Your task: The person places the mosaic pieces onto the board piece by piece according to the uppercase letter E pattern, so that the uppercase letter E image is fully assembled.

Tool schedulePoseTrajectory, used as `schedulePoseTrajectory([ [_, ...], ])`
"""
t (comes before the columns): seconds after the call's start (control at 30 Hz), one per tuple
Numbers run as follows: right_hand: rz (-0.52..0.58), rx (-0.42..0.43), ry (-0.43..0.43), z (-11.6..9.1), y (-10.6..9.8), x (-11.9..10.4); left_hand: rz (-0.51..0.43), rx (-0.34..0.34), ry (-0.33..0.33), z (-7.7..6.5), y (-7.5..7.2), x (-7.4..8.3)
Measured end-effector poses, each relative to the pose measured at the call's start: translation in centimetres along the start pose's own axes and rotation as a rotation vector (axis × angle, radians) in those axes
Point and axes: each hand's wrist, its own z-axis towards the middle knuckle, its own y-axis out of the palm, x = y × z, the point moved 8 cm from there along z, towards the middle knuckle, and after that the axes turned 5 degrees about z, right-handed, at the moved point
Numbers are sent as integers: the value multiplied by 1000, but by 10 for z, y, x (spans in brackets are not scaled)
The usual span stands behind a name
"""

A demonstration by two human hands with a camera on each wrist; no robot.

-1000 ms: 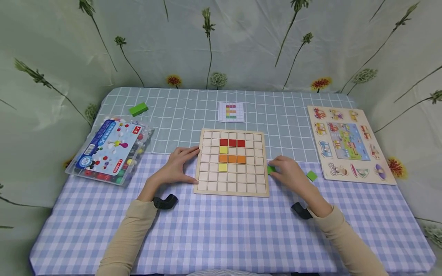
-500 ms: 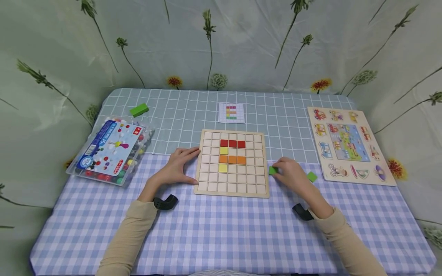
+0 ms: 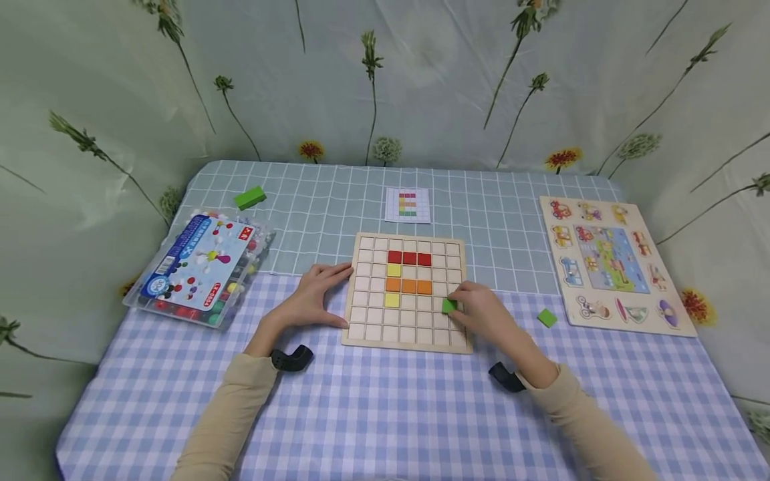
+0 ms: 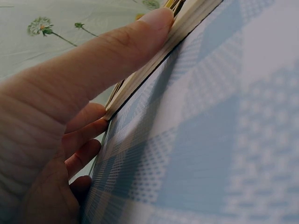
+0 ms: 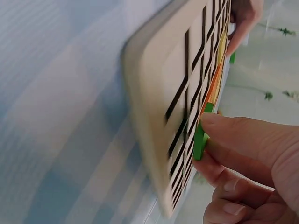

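Observation:
A wooden grid board (image 3: 373, 333) lies on the checked cloth, with red tiles (image 3: 410, 258), yellow tiles (image 3: 392, 300) and orange tiles (image 3: 408, 286) set in its cells. Along the board's left edge rests my left hand (image 3: 309, 300), thumb and fingers extended; in the left wrist view the thumb (image 4: 135, 42) touches the wooden side. My right hand (image 3: 486, 315) pinches a green square tile (image 3: 448, 306) between thumb and fingers over the board's right columns. The right wrist view has this green tile (image 5: 201, 137) held tilted. Another green tile (image 3: 547, 318) lies on the cloth to the right.
Behind the board lies a card (image 3: 408, 205) printed with a coloured grid pattern. A clear box of coloured beads (image 3: 198, 267) stands at left, with a green block (image 3: 249, 198) beyond it. A wooden picture puzzle (image 3: 616, 267) lies at right.
My right hand has carried the green tile leftward, from beside the board's right edge to over its right columns. The left hand stays at the board's edge. The head view has tilted slightly.

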Motion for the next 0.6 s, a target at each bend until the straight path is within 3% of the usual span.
schedulePoseTrajectory([
  [0.43,67,-36,-117,17,27,-55,1,11,7,-1,2,-2],
  [0.6,73,-51,-107,23,34,-64,-2,12,8,0,2,-2],
])
